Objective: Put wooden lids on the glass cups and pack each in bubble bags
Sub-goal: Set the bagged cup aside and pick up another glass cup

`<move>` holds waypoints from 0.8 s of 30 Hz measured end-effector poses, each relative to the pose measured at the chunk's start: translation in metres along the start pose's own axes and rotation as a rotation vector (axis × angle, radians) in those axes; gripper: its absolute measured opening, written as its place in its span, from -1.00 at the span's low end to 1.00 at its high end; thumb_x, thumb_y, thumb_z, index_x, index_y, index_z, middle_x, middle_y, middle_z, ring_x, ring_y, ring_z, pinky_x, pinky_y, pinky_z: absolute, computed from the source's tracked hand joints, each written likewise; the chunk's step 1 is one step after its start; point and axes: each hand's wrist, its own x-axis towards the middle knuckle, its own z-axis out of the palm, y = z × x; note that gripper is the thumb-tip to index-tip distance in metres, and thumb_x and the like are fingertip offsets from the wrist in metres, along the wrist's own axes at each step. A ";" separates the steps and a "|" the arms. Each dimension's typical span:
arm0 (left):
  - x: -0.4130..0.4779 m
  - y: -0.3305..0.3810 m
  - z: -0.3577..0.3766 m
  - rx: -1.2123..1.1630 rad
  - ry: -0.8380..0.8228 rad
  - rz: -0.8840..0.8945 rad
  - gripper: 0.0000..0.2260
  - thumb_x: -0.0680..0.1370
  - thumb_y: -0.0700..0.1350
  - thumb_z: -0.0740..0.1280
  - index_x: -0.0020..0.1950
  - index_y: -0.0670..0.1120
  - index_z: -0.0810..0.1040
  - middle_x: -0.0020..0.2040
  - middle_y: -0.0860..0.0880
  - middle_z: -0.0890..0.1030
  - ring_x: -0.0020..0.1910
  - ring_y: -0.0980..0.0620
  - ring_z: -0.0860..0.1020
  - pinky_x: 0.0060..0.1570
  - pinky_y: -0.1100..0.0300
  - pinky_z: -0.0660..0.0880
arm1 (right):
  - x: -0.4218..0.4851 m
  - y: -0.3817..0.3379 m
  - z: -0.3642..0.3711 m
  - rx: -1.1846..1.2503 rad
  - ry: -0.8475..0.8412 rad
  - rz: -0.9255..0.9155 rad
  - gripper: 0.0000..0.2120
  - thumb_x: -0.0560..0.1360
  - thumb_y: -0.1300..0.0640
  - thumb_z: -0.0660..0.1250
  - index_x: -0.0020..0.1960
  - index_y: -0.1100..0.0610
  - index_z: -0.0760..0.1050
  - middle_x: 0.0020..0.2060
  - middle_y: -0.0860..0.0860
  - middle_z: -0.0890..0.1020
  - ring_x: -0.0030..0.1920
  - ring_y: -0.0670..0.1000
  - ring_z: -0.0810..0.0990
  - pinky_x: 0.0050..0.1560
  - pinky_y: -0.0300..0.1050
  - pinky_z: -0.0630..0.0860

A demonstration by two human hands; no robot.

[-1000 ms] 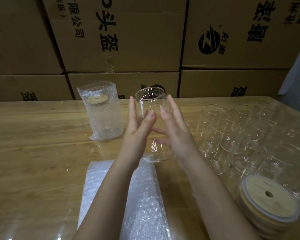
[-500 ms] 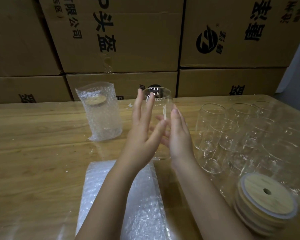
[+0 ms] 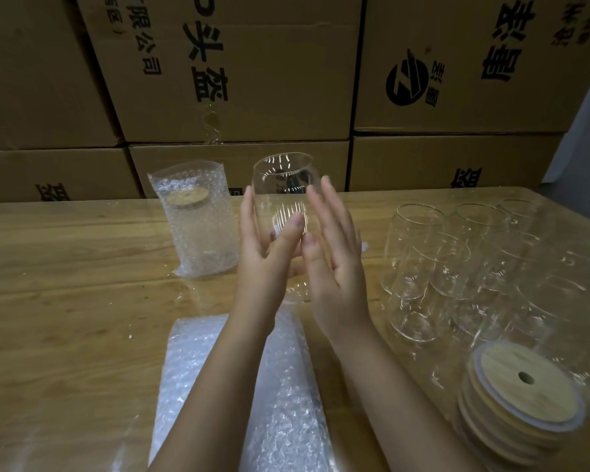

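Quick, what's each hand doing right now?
Left hand: open, straight fingers pressed against the clear glass cup.
Right hand: open, flat against the same cup's other side.

Dim, warm indoor light, pale glare streaks on the table [image 3: 65,284], bright glints on the glass cups [image 3: 419,253], cardboard boxes [image 3: 280,107] bowed by wide-angle distortion, edges slightly soft.

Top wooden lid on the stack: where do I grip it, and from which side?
Pinch the top wooden lid by its rim, coming from above on the near side. It lies flat on the stack, so only the edge offers a hold, and glass cups crowd the far side.
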 end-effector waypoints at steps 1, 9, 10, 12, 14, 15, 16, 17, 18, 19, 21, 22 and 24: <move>0.001 0.000 -0.002 -0.014 -0.021 -0.026 -0.22 0.41 0.19 0.39 0.52 0.24 0.05 0.12 0.26 0.59 0.09 0.15 0.63 -0.09 0.15 0.62 | 0.000 0.000 -0.002 -0.005 -0.022 -0.043 -0.60 0.58 0.09 0.11 0.41 0.02 0.34 0.48 -0.07 0.28 0.50 -0.02 0.17 0.39 -0.41 0.06; 0.000 0.002 -0.010 0.000 -0.198 -0.191 -0.27 0.44 0.29 0.30 0.52 0.30 0.03 0.35 0.03 0.51 0.02 0.04 0.67 -0.22 0.18 0.60 | 0.006 -0.001 -0.004 -0.002 -0.165 0.045 -0.58 0.59 0.10 0.12 0.44 -0.03 0.32 0.48 -0.25 0.21 0.52 -0.22 -0.05 0.40 -0.39 0.06; 0.000 0.002 -0.009 0.005 -0.218 -0.185 -0.29 0.45 0.29 0.31 0.52 0.31 0.04 0.29 0.01 0.56 -0.01 -0.02 0.68 -0.26 0.17 0.59 | 0.008 -0.002 -0.006 0.026 -0.145 0.062 -0.58 0.60 0.06 0.11 0.45 -0.04 0.30 0.49 -0.28 0.19 0.51 -0.24 -0.06 0.39 -0.40 0.09; -0.001 0.002 -0.006 0.034 -0.252 -0.160 -0.32 0.46 0.23 0.29 0.51 0.32 0.04 0.13 0.01 0.65 -0.05 -0.07 0.68 -0.24 0.07 0.62 | 0.011 -0.001 -0.013 0.077 -0.081 0.081 -0.58 0.61 0.04 0.08 0.47 -0.07 0.27 0.47 -0.34 0.15 0.50 -0.26 -0.04 0.47 -0.14 0.18; -0.002 0.001 -0.001 0.059 -0.278 -0.119 -0.35 0.47 0.17 0.27 0.49 0.34 0.05 0.10 -0.03 0.64 -0.08 -0.06 0.68 -0.12 -0.03 0.60 | 0.014 0.001 -0.020 0.174 -0.005 0.094 -0.58 0.62 0.04 0.07 0.48 -0.08 0.23 0.48 -0.30 0.17 0.47 -0.30 0.09 0.42 -0.16 0.28; -0.003 0.001 0.001 0.064 -0.290 -0.101 -0.38 0.47 0.16 0.27 0.46 0.37 0.06 0.14 -0.03 0.63 -0.07 -0.04 0.68 -0.08 -0.04 0.58 | 0.015 0.002 -0.024 0.256 0.024 0.136 -0.57 0.62 0.00 0.08 0.48 -0.13 0.21 0.49 -0.26 0.19 0.43 -0.33 0.17 0.34 -0.28 0.35; -0.003 0.000 0.002 0.059 -0.301 -0.082 -0.40 0.47 0.14 0.28 0.43 0.40 0.07 0.18 -0.02 0.61 -0.05 -0.01 0.67 -0.07 -0.01 0.56 | 0.016 0.003 -0.026 0.345 0.040 0.209 -0.56 0.60 -0.07 0.09 0.47 -0.21 0.20 0.48 -0.24 0.23 0.39 -0.34 0.26 0.29 -0.31 0.40; -0.003 0.000 0.004 0.044 -0.311 -0.063 -0.42 0.47 0.11 0.28 0.39 0.41 0.09 0.24 0.00 0.58 0.02 0.02 0.65 -0.08 0.08 0.56 | 0.017 0.004 -0.027 0.428 0.039 0.294 -0.56 0.55 -0.17 0.10 0.43 -0.30 0.20 0.46 -0.22 0.28 0.35 -0.30 0.35 0.30 -0.22 0.42; -0.004 0.000 0.005 0.021 -0.312 -0.046 -0.44 0.47 0.08 0.30 0.36 0.42 0.11 0.31 0.01 0.53 0.13 0.04 0.61 -0.06 0.16 0.57 | 0.017 0.005 -0.027 0.493 0.026 0.373 -0.59 0.51 -0.24 0.11 0.35 -0.37 0.22 0.43 -0.18 0.36 0.31 -0.25 0.43 0.33 -0.10 0.42; -0.005 0.000 0.007 -0.004 -0.300 -0.028 -0.45 0.47 0.04 0.31 0.33 0.42 0.14 0.35 0.04 0.50 0.24 0.06 0.55 0.00 0.20 0.57 | 0.017 0.007 -0.026 0.533 0.015 0.430 -0.62 0.47 -0.28 0.11 0.29 -0.38 0.25 0.37 -0.14 0.44 0.26 -0.20 0.50 0.34 -0.01 0.41; -0.006 -0.001 0.009 -0.044 -0.247 0.026 -0.45 0.45 -0.03 0.34 0.33 0.36 0.19 0.29 0.22 0.46 0.31 0.21 0.46 0.22 0.17 0.50 | 0.016 0.010 -0.023 0.564 0.019 0.485 -0.65 0.44 -0.33 0.09 0.22 -0.37 0.29 0.25 -0.09 0.57 0.20 -0.16 0.57 0.34 0.03 0.41; -0.006 -0.001 0.010 -0.050 -0.222 0.055 -0.43 0.44 -0.05 0.35 0.35 0.32 0.20 0.25 0.28 0.44 0.30 0.29 0.45 0.29 0.13 0.45 | 0.014 0.010 -0.022 0.581 0.028 0.504 -0.64 0.44 -0.35 0.08 0.22 -0.36 0.31 0.20 -0.09 0.61 0.19 -0.16 0.58 0.31 0.02 0.43; -0.007 0.000 0.011 -0.045 -0.180 0.109 -0.39 0.44 -0.06 0.36 0.40 0.24 0.19 0.29 0.24 0.42 0.29 0.29 0.46 0.32 0.10 0.42 | 0.012 0.012 -0.018 0.631 0.026 0.550 -0.57 0.43 -0.38 0.05 0.26 -0.32 0.34 0.14 -0.13 0.64 0.16 -0.15 0.60 0.19 -0.08 0.51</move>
